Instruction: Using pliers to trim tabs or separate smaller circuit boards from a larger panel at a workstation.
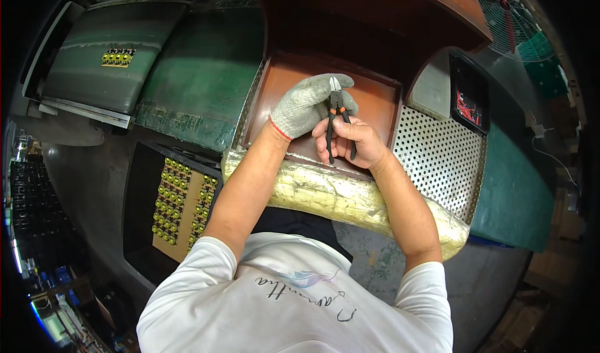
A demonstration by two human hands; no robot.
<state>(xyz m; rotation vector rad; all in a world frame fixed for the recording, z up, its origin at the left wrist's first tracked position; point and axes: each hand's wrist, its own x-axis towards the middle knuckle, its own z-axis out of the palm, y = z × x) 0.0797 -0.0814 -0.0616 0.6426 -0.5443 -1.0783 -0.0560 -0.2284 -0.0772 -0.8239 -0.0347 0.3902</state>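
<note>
Holding black pliers (pixel 336 100) in bare right hand (pixel 360 141), above reddish tray (pixel 281 81), with gloved left hand (pixel 312 100) curled at cutting end; cannot tell if gripping. Could nip glove (pixel 292 110) by careless squeezing.

The reddish-brown table (pixel 281 81) adjoins a perforated metal sheet (pixel 437 150). At the sheet's far end stands a black tray (pixel 475 81) of red pieces (pixel 467 107).
</note>
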